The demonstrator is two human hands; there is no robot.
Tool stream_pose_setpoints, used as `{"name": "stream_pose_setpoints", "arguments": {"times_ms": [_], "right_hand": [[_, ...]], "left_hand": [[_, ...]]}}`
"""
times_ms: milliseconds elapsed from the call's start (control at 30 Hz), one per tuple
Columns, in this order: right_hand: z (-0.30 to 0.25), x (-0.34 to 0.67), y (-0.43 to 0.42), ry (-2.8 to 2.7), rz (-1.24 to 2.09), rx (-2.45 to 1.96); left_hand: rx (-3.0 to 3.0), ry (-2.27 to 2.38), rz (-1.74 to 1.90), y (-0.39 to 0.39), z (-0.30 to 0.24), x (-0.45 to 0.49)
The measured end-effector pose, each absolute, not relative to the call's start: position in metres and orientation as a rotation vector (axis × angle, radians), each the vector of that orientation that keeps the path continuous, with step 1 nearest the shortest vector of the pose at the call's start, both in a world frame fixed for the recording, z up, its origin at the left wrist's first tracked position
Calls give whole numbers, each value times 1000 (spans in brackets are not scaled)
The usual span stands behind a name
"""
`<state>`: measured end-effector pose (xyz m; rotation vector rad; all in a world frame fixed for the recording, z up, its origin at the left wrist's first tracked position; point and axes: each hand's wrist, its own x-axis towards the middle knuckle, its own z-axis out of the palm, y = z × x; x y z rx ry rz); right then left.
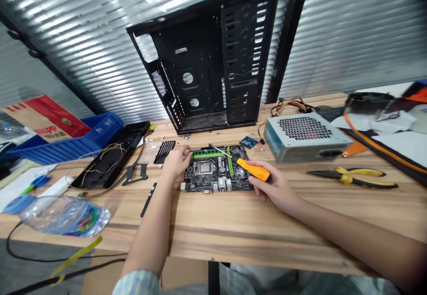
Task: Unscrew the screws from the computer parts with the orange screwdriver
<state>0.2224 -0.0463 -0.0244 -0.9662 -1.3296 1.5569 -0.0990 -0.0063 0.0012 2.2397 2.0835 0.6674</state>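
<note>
A motherboard (196, 181) lies flat on the wooden table, with a silver processor (205, 167) in its socket and a green RAM stick (207, 152) along its far edge. My right hand (271, 186) is closed around the orange handle of a screwdriver (254, 169). Its thin shaft slants left across the board, the tip near the far edge by the RAM stick. At the board's far left corner, my left hand (176, 159) has its fingers curled together beside the end of the RAM stick. What those fingertips hold, if anything, is hidden.
Behind the board stands an open black computer case (200, 81). To the right are a power supply (300, 137) and yellow-handled pliers (350, 177). At the left are a plastic bottle (63, 215), a blue bin (76, 141), a black bracket (135, 173) and a black panel (110, 161).
</note>
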Motion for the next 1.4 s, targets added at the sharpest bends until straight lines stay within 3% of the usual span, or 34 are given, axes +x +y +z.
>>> {"name": "stream_pose_setpoints", "arguments": {"times_ms": [400,667,933,1400], "right_hand": [[-28,223,-44,-1401,1527,-960],[-33,222,-49,-1343,1362,-863],[-37,226,-52,-1591,1228,-836],[-34,225,-51,-1517,1338,-876]], "left_hand": [[2396,1985,777,1,-4,-95],[1569,1654,1399,0,7,-87],[974,1331,1487,-8,19,-64],[780,1275,1539,-6,12,-58]]}}
